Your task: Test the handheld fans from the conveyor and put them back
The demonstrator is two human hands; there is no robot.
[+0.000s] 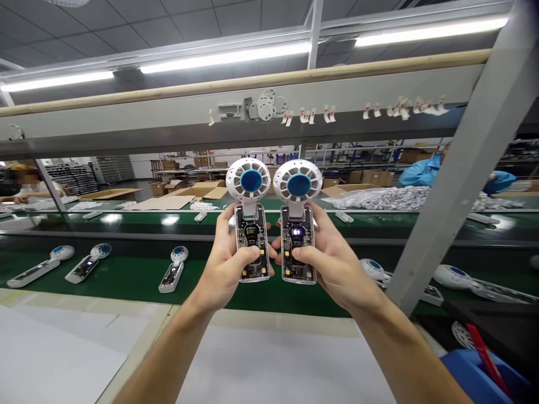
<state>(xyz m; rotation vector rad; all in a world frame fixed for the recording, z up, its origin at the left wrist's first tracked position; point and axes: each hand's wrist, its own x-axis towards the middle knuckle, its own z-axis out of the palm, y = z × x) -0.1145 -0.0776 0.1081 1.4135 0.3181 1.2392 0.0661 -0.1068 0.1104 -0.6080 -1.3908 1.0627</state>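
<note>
Two white handheld fans with blue hubs and exposed circuit boards are held upright side by side in front of me. My left hand [225, 261] is wrapped round the left handheld fan [251, 221], its thumb pressed on the board. Round the right handheld fan [297, 224] my right hand [330, 252] is closed the same way, thumb on its board. A small display [296, 232] glows bright on the right fan; the display [251, 230] on the left fan shows dimmer digits. Both heads are close together, apart by a narrow gap.
More fans lie on the green conveyor belt [130, 275], including one fan [172, 269] left of my hands. A slanted metal post [458, 163] stands at right, near a blue bin [484, 370]. Across the line are cardboard boxes [202, 191], a pile of white parts [387, 199] and people.
</note>
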